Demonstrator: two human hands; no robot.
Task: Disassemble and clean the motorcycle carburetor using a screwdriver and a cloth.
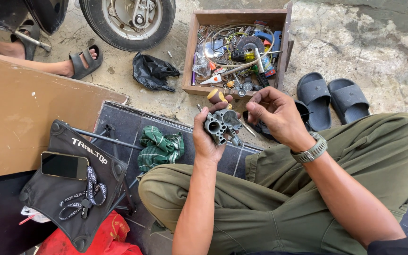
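Location: informal outdoor repair spot on a rough concrete floor [364,42] — roadside-workshop type. Indicators: wooden toolbox [193,52] crammed with loose tools and parts, small vehicle wheel [127,21], rubber floor mat [119,120], green rag [160,148].

A seated person in olive-green trousers looks down at their own two hands. The left hand [207,137] grips a small grey cast-metal carburettor body [221,124] with round bores. The right hand [275,114], with a grey wristwatch [310,151] on the wrist, is curled just beside the part, fingertips pinched near its upper edge. Beyond the hands sits an open wooden box [192,52] full of tangled wires and small tools. A pair of dark grey rubber slide sandals [332,97] lies to the right. A green checked cloth [159,148] lies on a dark floor mat [123,123], near a black fabric pouch [55,193] with a black smartphone [65,165] on it. A small vehicle wheel [128,21] stands on the concrete, with a crumpled black plastic bag [153,72] just below it.
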